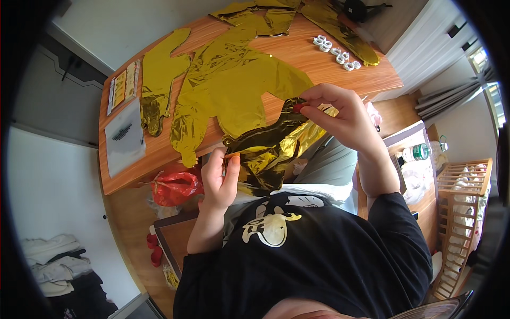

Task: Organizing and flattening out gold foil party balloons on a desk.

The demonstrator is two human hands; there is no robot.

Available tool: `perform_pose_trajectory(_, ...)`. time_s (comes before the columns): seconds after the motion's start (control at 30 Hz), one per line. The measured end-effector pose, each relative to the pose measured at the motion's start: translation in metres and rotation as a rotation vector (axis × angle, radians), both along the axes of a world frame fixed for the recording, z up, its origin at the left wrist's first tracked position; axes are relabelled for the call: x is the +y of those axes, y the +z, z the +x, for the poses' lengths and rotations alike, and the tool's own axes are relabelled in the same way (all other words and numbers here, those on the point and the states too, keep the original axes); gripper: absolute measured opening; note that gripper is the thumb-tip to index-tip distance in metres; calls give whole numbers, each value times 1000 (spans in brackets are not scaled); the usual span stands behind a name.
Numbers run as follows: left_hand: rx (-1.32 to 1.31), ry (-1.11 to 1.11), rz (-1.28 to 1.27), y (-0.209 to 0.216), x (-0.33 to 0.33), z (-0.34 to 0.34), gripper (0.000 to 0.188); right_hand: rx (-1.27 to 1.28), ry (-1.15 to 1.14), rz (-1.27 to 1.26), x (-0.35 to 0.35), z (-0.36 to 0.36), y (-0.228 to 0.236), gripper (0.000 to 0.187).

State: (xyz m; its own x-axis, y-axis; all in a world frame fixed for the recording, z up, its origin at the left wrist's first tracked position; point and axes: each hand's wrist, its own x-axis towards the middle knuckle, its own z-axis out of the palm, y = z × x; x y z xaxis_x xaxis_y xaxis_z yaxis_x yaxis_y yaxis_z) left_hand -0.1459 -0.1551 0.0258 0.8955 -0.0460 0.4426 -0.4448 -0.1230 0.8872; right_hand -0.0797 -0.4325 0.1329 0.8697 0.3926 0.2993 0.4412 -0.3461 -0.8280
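My left hand (219, 178) and my right hand (337, 114) hold a limp gold foil balloon (271, 151) between them, just past the near edge of the table. The left thumb and fingers pinch its left end, close to a small tab. The right thumb and fingertips close on its upper right end. Small red spots show at the fingertips, too small to name. Flat on the table beyond lies a larger gold foil balloon piece (234, 85), wrinkled in places. To its left is a narrower gold foil balloon (162, 74).
More gold foil (265, 21) covers the far side of the wooden table (114, 178). Several white rolls (323, 43) sit at the right. A printed packet (125, 87) and a clear bag (125, 138) with thin dark pieces lie left. Below hangs a red plastic bag (175, 186).
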Motion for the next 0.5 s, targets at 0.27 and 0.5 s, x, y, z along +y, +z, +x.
perform_pose_trajectory(0.27, 56, 32, 79, -6, 1, -4, 16, -24, -19, -39, 4, -4, 2, 23)
perform_pose_trajectory(0.5, 77, 51, 69, -2, -2, -10, 14, -46, -7, -20, 4, -7, 2, 23)
